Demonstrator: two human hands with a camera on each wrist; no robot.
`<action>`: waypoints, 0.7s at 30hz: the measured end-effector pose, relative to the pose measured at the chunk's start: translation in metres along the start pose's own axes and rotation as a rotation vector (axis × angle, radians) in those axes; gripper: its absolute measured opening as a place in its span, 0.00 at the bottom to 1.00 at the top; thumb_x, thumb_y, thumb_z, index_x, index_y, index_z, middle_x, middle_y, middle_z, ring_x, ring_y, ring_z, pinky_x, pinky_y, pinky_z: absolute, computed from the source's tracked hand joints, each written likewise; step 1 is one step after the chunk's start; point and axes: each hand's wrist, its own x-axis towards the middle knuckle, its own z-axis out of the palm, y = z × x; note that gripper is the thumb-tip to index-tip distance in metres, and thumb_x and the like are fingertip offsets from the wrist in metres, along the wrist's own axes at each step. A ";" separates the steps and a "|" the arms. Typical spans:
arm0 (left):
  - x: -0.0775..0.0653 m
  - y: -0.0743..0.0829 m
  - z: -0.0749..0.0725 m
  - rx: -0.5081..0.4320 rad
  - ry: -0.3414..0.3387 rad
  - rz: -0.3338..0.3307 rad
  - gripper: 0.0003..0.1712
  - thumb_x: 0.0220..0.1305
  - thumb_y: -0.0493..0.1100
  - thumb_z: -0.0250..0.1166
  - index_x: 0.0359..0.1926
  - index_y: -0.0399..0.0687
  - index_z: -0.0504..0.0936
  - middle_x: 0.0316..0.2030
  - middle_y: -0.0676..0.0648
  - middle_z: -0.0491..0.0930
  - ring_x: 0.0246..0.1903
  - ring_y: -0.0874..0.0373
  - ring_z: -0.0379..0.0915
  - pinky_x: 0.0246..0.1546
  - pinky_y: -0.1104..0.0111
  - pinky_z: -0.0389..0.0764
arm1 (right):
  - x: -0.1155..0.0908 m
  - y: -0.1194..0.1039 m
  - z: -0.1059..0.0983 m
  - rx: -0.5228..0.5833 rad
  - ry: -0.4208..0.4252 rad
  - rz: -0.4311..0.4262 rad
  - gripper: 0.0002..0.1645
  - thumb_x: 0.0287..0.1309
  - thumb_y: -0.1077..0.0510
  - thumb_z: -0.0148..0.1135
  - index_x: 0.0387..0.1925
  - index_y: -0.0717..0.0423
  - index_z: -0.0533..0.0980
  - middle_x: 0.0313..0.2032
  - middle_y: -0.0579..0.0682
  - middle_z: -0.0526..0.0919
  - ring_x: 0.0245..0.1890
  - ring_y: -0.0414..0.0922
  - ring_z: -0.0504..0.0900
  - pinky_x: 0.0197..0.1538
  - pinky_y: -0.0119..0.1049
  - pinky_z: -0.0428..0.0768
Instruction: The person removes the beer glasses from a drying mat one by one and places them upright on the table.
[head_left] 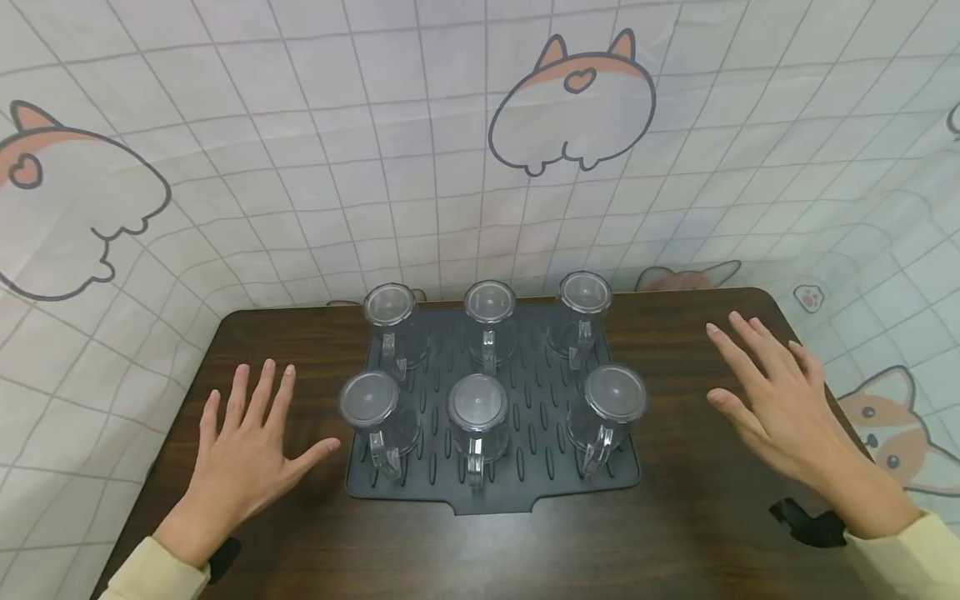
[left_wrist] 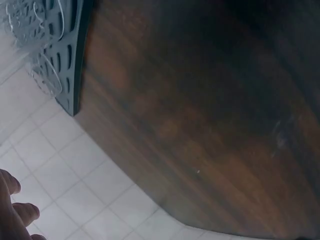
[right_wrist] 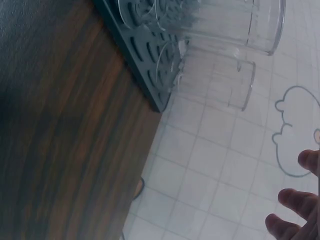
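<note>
Several clear glass mugs stand upside down in two rows on a dark grey drying mat. In the head view, the front row has a left mug (head_left: pixel 371 400), a middle mug (head_left: pixel 477 404) and a right mug (head_left: pixel 615 396); their handles face me. Behind them are a back left mug (head_left: pixel 390 306), a back middle mug (head_left: pixel 490 303) and a back right mug (head_left: pixel 585 294). My left hand (head_left: pixel 243 450), fingers spread, is left of the mat, nearest the front left mug. To the right, my right hand (head_left: pixel 787 408) has its fingers extended, apart from the mugs. Neither hand holds anything.
The drying mat (head_left: pixel 495 497) lies on a dark brown wooden table (head_left: pixel 675 533) with rounded back corners. A white gridded cloth (head_left: pixel 300 167) with cartoon dogs hangs behind and beside the table. Dark straps (head_left: pixel 810 523) sit at the wrists.
</note>
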 end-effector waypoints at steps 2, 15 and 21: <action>-0.002 0.002 0.003 -0.010 -0.009 0.001 0.67 0.62 0.81 0.56 0.85 0.52 0.37 0.84 0.38 0.41 0.84 0.36 0.27 0.79 0.33 0.33 | 0.000 -0.002 0.002 0.010 0.035 -0.018 0.40 0.78 0.31 0.40 0.81 0.42 0.56 0.81 0.60 0.57 0.81 0.62 0.55 0.70 0.76 0.51; -0.007 0.014 0.024 -0.050 -0.098 0.006 0.68 0.61 0.82 0.56 0.85 0.51 0.36 0.84 0.38 0.40 0.84 0.36 0.29 0.76 0.31 0.41 | -0.011 -0.013 0.016 0.239 0.184 -0.013 0.31 0.81 0.44 0.45 0.73 0.57 0.68 0.66 0.64 0.74 0.65 0.50 0.72 0.64 0.53 0.69; -0.009 0.019 0.036 -0.066 -0.135 -0.002 0.68 0.61 0.83 0.55 0.85 0.50 0.37 0.84 0.39 0.40 0.84 0.37 0.28 0.77 0.32 0.41 | -0.017 -0.018 0.024 0.389 0.224 0.038 0.24 0.81 0.58 0.44 0.70 0.57 0.71 0.58 0.49 0.81 0.56 0.22 0.73 0.57 0.12 0.68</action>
